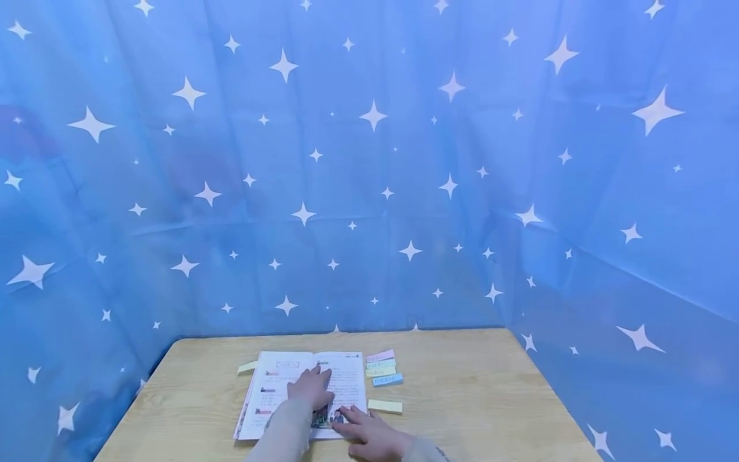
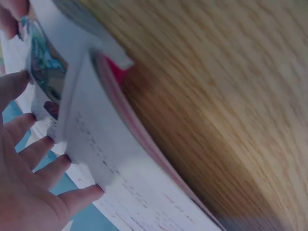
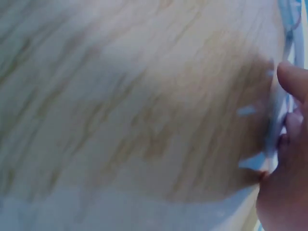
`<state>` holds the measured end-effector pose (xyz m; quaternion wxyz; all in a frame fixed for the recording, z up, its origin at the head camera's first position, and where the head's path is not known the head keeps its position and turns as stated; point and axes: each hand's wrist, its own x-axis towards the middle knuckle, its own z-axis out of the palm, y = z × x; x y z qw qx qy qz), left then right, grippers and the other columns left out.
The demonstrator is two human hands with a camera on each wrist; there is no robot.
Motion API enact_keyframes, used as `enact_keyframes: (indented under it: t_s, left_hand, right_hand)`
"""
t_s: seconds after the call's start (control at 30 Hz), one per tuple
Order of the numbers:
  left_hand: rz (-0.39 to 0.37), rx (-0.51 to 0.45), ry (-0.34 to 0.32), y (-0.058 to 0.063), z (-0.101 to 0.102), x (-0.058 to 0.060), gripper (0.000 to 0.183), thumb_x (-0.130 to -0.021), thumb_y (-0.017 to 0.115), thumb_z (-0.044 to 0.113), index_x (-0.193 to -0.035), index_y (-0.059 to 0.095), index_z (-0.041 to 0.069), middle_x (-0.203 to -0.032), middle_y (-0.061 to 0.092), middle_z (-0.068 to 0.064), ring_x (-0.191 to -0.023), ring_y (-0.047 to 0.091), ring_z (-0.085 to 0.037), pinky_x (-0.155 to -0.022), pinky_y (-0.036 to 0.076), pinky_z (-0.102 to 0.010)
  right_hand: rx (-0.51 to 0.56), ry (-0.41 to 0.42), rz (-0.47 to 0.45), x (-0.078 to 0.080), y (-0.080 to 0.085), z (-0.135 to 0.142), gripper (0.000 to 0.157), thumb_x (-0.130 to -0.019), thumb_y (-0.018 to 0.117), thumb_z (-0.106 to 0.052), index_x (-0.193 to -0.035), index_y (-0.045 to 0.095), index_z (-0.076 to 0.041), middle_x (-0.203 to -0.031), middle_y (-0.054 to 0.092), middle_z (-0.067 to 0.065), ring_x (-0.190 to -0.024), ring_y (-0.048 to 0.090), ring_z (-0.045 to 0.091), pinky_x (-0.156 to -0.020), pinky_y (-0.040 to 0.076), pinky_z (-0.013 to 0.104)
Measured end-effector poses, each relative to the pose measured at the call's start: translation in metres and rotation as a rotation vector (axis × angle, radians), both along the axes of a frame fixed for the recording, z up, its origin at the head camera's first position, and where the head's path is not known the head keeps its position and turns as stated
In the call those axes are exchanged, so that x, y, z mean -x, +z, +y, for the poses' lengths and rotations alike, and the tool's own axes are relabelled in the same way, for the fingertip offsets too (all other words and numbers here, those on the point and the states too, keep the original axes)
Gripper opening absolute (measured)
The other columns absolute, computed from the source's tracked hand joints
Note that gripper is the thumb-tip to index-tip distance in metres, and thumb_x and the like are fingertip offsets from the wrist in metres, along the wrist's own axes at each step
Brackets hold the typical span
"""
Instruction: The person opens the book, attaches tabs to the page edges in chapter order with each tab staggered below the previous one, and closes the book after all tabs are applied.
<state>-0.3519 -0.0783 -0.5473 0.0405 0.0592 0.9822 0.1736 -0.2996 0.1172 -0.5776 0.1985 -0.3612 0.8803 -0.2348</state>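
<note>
An open book [image 1: 277, 401] with printed text and small pictures lies on the wooden table. My left hand [image 1: 312, 387] rests on the pages near the spine, fingers straight; in the left wrist view its spread fingers [image 2: 62, 166] touch the paper. Over the lower part of the right page lies my right hand [image 1: 369, 434], its fingers spread toward a coloured picture [image 1: 322, 417]. The right wrist view shows that hand [image 3: 291, 144] only in part, at the right edge by the book's side.
Pink [image 1: 381, 355], green [image 1: 381, 364], yellow [image 1: 381, 371] and blue [image 1: 387, 380] sticky notes stand by the book's right edge. A pale yellow note [image 1: 385, 406] lies lower, another [image 1: 247, 367] at the left. A starry blue curtain [image 1: 369, 160] surrounds the table [image 1: 473, 398].
</note>
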Motion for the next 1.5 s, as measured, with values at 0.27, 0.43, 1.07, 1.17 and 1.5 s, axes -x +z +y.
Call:
enact_keyframes:
  t_s: [0.27,0.43,1.07,1.17,1.5]
  left_hand:
    - [0.112,0.062,-0.002,-0.005,0.010,0.008,0.048,-0.077,0.074,0.028,-0.122,0.067,0.012,-0.132,0.056,-0.017,-0.125,0.046,-0.041,-0.096,0.036,-0.069]
    - [0.136,0.046,-0.022,-0.005,0.028,0.010,0.046,-0.080,0.071,0.024,-0.123,0.066,0.012,-0.128,0.058,-0.017,-0.124,0.048,-0.039,-0.097,0.037,-0.067]
    - [0.114,0.097,-0.131,-0.004,0.062,0.030,0.041,-0.100,0.050,0.035,-0.139,0.055,0.024,-0.148,0.042,-0.012,-0.138,0.033,-0.036,-0.106,0.025,-0.068]
    - [0.132,0.170,-0.139,-0.006,0.062,0.029,0.040,-0.099,0.051,0.035,-0.138,0.056,0.028,-0.151,0.039,-0.008,-0.141,0.029,-0.033,-0.108,0.024,-0.066]
    - [0.235,0.084,-0.125,-0.025,0.062,0.048,0.033,-0.099,0.053,0.023,-0.130,0.063,0.027,-0.136,0.055,-0.008,-0.132,0.042,-0.035,-0.102,0.032,-0.067]
  right_hand:
    - [0.058,-0.019,0.009,0.002,-0.010,0.003,0.055,-0.096,0.052,-0.041,-0.149,0.037,-0.034,-0.160,0.022,0.002,-0.146,0.013,0.029,-0.111,0.014,0.065]
    - [0.042,0.016,0.076,-0.001,-0.011,0.005,0.058,-0.098,0.048,-0.046,-0.151,0.035,-0.028,-0.159,0.021,0.008,-0.146,0.014,0.033,-0.110,0.019,0.063]
    - [0.015,0.033,0.259,-0.004,-0.005,-0.006,0.056,-0.095,0.054,-0.040,-0.142,0.048,-0.010,-0.153,0.034,0.015,-0.143,0.024,0.031,-0.110,0.027,0.056]
    - [-0.002,0.039,0.271,-0.005,-0.004,-0.006,0.055,-0.095,0.054,-0.040,-0.141,0.050,-0.010,-0.153,0.034,0.016,-0.143,0.025,0.032,-0.109,0.028,0.055]
    - [0.019,0.009,0.250,0.001,-0.010,-0.003,0.056,-0.094,0.055,-0.042,-0.144,0.048,-0.017,-0.154,0.033,0.013,-0.144,0.022,0.031,-0.110,0.026,0.055]
